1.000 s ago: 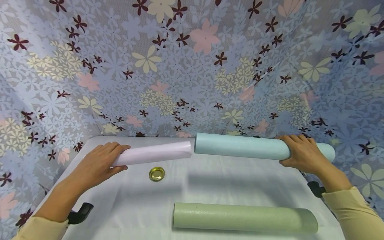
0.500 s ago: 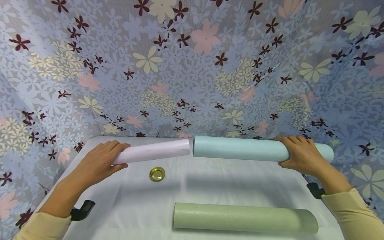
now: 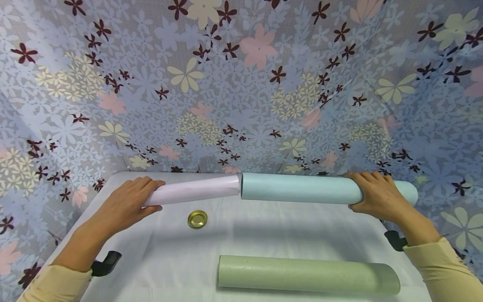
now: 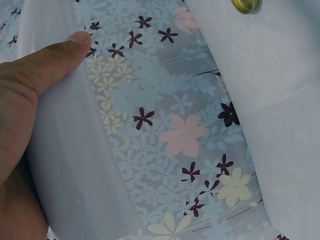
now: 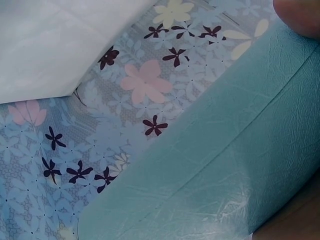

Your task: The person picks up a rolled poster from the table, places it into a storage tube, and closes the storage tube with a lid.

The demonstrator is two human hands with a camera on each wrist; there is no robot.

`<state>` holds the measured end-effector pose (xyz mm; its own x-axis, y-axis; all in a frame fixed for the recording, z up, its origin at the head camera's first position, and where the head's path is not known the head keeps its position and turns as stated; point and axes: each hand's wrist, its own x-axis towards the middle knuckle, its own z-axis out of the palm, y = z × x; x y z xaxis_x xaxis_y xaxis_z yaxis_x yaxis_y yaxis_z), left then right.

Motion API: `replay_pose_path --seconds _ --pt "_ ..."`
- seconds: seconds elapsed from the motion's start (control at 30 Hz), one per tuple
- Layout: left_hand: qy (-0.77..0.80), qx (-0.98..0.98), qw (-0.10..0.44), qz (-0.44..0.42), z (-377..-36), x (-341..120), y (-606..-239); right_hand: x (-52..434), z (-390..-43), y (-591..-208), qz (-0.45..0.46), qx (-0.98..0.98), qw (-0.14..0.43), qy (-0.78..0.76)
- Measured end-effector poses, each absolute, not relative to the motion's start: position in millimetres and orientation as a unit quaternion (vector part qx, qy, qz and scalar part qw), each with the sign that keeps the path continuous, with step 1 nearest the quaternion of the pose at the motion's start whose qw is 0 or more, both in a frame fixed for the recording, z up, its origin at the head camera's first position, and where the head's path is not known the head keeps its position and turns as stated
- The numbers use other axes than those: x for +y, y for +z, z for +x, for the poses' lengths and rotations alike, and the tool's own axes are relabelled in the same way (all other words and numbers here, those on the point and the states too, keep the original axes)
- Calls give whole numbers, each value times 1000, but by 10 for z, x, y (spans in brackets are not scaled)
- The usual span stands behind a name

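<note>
My left hand point(image 3: 126, 203) grips the left end of a pale pink rolled tube point(image 3: 196, 191) held over the white table point(image 3: 264, 235). My right hand point(image 3: 377, 195) grips a wider light blue roll point(image 3: 302, 188) near its right end. The two rolls lie end to end, the pink tip meeting the blue roll's open left end. In the left wrist view my thumb point(image 4: 55, 55) lies along the pink tube point(image 4: 75, 165). The right wrist view shows the blue roll point(image 5: 225, 165) close up, with a fingertip point(image 5: 300, 15) on it.
A green roll point(image 3: 307, 274) lies along the table's near edge. A small gold lid point(image 3: 198, 219) sits left of centre. Black clamps point(image 3: 105, 262) grip the table's left and right point(image 3: 394, 240) edges. A flowered cloth point(image 3: 241, 84) hangs behind and around the table.
The blue roll has shifted left and the pink tube's tip has risen slightly, closing the small gap, so their ends now meet. Both hands keep their grips.
</note>
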<state>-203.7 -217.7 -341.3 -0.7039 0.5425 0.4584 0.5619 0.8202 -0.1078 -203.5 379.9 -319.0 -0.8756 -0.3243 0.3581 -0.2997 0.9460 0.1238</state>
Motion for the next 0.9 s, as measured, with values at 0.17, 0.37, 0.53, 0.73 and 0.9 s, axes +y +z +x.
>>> replay_pose_path --seconds 0.17,0.37,0.53,0.73,0.9 --pt "-25 -924 237 -298 -2032 -2162 -3420 3786 -2038 -3199 156 -970 183 -32" --pt "-27 -926 230 -297 -2027 -2135 -3430 3766 -2039 -3199 154 -973 170 -29" --pt "-26 -929 225 -294 -2029 -2120 -3437 3760 -2045 -3205 154 -973 168 -30" --pt "-28 -931 218 -292 -2028 -2107 -3430 3758 -2047 -3216 160 -971 177 -31" --pt "-31 -932 214 -293 -2037 -2082 -3424 3750 -2050 -3227 169 -967 188 -32"
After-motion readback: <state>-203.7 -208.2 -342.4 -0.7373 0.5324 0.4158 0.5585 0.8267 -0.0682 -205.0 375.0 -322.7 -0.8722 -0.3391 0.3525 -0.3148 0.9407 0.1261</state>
